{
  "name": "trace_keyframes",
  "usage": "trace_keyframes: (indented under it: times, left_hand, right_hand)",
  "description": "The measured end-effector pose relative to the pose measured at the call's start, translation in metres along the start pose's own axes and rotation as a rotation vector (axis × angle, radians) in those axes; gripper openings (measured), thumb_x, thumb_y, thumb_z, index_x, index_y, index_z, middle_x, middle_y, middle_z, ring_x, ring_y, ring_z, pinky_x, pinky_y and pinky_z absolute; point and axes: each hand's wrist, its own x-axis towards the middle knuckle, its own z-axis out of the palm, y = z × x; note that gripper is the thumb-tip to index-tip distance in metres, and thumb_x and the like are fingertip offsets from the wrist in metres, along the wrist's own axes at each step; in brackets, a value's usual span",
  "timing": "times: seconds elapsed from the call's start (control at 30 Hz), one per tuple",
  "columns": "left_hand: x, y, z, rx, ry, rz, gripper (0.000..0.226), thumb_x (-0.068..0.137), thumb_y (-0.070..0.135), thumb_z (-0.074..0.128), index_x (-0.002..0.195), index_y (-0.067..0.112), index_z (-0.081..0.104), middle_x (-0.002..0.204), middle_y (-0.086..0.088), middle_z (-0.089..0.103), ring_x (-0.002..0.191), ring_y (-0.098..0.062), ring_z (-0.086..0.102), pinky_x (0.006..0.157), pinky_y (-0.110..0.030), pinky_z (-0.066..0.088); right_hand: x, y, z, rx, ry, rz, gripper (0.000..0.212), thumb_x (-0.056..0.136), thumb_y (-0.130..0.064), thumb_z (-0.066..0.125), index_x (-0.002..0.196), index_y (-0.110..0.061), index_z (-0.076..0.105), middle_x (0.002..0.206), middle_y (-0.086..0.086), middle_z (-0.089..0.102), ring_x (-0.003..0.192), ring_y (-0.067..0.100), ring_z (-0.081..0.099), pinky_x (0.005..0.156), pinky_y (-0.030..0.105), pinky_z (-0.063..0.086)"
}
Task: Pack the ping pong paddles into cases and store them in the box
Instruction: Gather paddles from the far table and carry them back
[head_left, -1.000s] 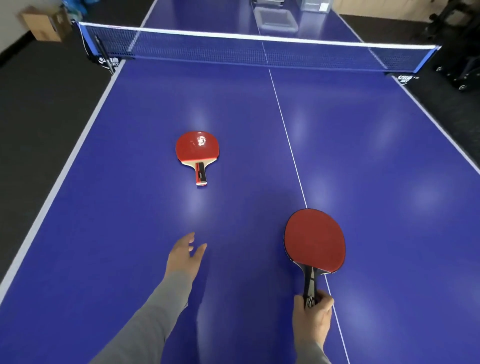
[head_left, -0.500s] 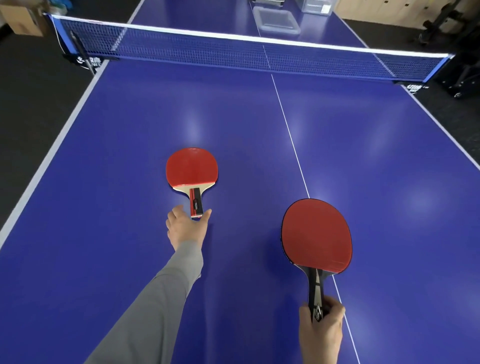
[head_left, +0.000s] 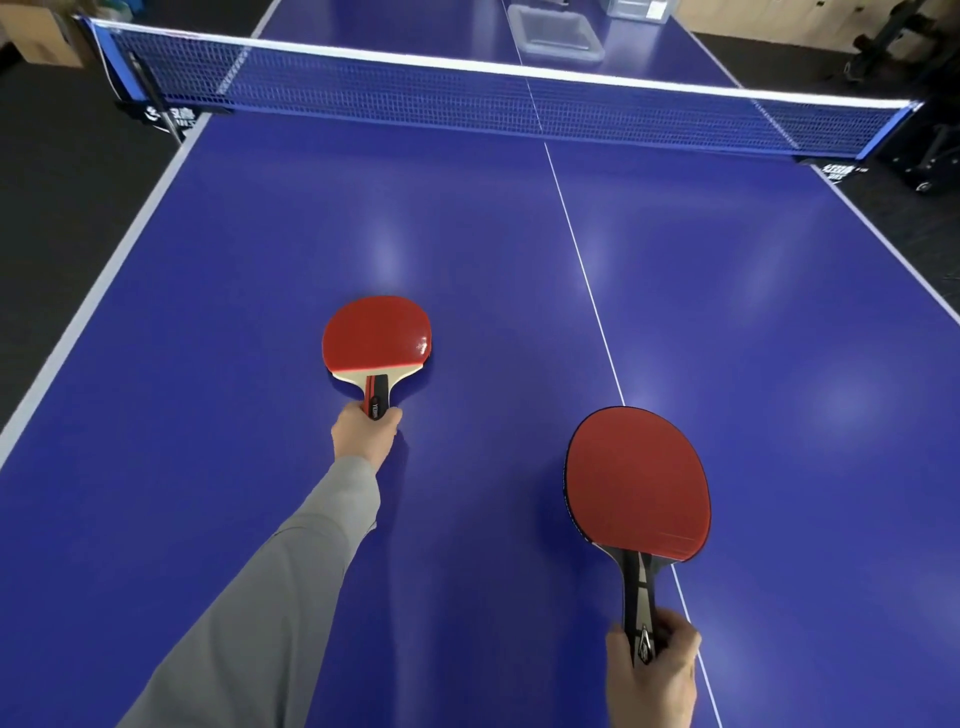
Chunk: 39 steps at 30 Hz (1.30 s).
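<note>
Gripping each paddle handle, left fingers (head_left: 396, 415) on short-handled paddle (head_left: 377, 338)

Blue table (head_left: 727, 312), net (head_left: 467, 98), dark floor (head_left: 62, 156)

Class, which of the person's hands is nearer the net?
Left. The left hand reaches farther up the table toward the net; the right hand stays back near the table's near end.

A games room or storage space: a blue ping pong table (head_left: 467, 234) with a stretched net (head_left: 467, 98) stood on dark flooring, cardboard boxes (head_left: 36, 36) and wheeled equipment (head_left: 930, 150) around it.
</note>
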Motion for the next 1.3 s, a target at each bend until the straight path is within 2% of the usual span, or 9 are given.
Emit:
trace_keyframes:
  times: [0.07, 0.13, 0.37, 0.63, 0.77, 1.0, 1.13, 1.2, 1.3]
  left_hand:
    - [-0.009, -0.001, -0.006, -0.103, -0.051, -0.021, 0.013, 0.08, 0.015, 0.054, 0.068, 0.012, 0.049, 0.061, -0.002, 0.053, 0.05, -0.017, 0.044, 0.045, -0.022, 0.039]
    - [-0.029, -0.003, -0.013, -0.11, -0.073, -0.04, 0.021, 0.08, 0.022, 0.05, 0.062, 0.017, 0.04, 0.05, 0.006, 0.042, 0.043, -0.013, 0.034, 0.038, -0.02, 0.03]
    - [-0.148, -0.063, -0.03, -0.085, -0.078, 0.025, 0.011, 0.084, 0.015, 0.06, 0.089, 0.019, 0.051, 0.073, -0.001, 0.049, 0.059, -0.016, 0.044, 0.053, -0.027, 0.038]
    - [-0.305, -0.149, -0.031, -0.075, -0.074, -0.073, 0.014, 0.085, 0.013, 0.063, 0.09, 0.022, 0.053, 0.066, 0.002, 0.047, 0.046, -0.004, 0.039, 0.04, -0.013, 0.032]
    - [-0.365, -0.179, -0.025, -0.077, -0.067, -0.116, 0.02, 0.083, 0.011, 0.066, 0.093, 0.023, 0.053, 0.071, 0.001, 0.051, 0.057, -0.012, 0.046, 0.046, -0.012, 0.039]
    - [-0.419, -0.212, -0.015, -0.044, -0.113, -0.132, 0.023, 0.083, 0.016, 0.069, 0.098, 0.023, 0.052, 0.074, 0.005, 0.054, 0.062, -0.008, 0.052, 0.052, -0.009, 0.042]
    - [-0.418, -0.22, -0.02, 0.004, -0.225, -0.114, 0.027, 0.081, 0.026, 0.072, 0.098, 0.024, 0.051, 0.077, 0.004, 0.054, 0.07, -0.011, 0.056, 0.061, -0.018, 0.049]
    - [-0.414, -0.222, -0.027, 0.018, -0.345, -0.095, 0.033, 0.077, 0.028, 0.076, 0.097, 0.025, 0.051, 0.078, 0.002, 0.057, 0.073, -0.014, 0.059, 0.067, -0.027, 0.053]
    - [-0.407, -0.224, -0.043, -0.041, -0.593, -0.089, 0.048, 0.07, 0.017, 0.081, 0.105, 0.026, 0.049, 0.091, 0.0, 0.065, 0.085, -0.011, 0.067, 0.077, -0.025, 0.055]
  right_hand:
    - [-0.003, 0.0, -0.005, 0.01, -0.018, -0.001, 0.04, 0.07, 0.006, 0.073, 0.101, -0.007, 0.051, 0.086, 0.013, 0.058, 0.078, 0.033, 0.054, 0.07, 0.035, 0.037]
    - [-0.007, -0.001, -0.012, 0.025, -0.046, -0.002, 0.039, 0.071, 0.004, 0.072, 0.101, -0.009, 0.05, 0.088, 0.012, 0.058, 0.081, 0.034, 0.054, 0.072, 0.036, 0.038]
    - [-0.031, 0.003, -0.044, 0.068, -0.146, -0.045, 0.036, 0.076, 0.001, 0.07, 0.1, -0.012, 0.046, 0.092, 0.013, 0.057, 0.085, 0.035, 0.054, 0.073, 0.037, 0.037]
    - [-0.078, 0.036, -0.084, 0.069, -0.302, -0.048, 0.036, 0.08, -0.004, 0.069, 0.101, -0.017, 0.043, 0.092, 0.01, 0.058, 0.083, 0.032, 0.057, 0.072, 0.036, 0.041]
    - [-0.1, 0.061, -0.109, 0.059, -0.38, -0.052, 0.034, 0.082, -0.006, 0.069, 0.103, -0.016, 0.044, 0.093, 0.008, 0.058, 0.081, 0.027, 0.057, 0.069, 0.036, 0.042]
    - [-0.13, 0.09, -0.144, 0.008, -0.437, -0.035, 0.033, 0.081, -0.009, 0.069, 0.099, -0.022, 0.044, 0.091, 0.004, 0.059, 0.077, 0.014, 0.058, 0.064, 0.033, 0.041]
    - [-0.142, 0.094, -0.149, 0.022, -0.462, -0.026, 0.034, 0.083, -0.011, 0.067, 0.092, -0.032, 0.042, 0.093, 0.001, 0.059, 0.08, 0.017, 0.059, 0.064, 0.032, 0.044]
    - [-0.148, 0.093, -0.148, 0.028, -0.48, -0.028, 0.032, 0.083, -0.011, 0.066, 0.089, -0.032, 0.042, 0.093, 0.001, 0.059, 0.082, 0.021, 0.059, 0.068, 0.036, 0.048]
    - [-0.159, 0.088, -0.144, 0.02, -0.522, -0.043, 0.031, 0.084, -0.012, 0.064, 0.09, -0.032, 0.042, 0.093, 0.002, 0.059, 0.083, 0.023, 0.058, 0.072, 0.04, 0.05]
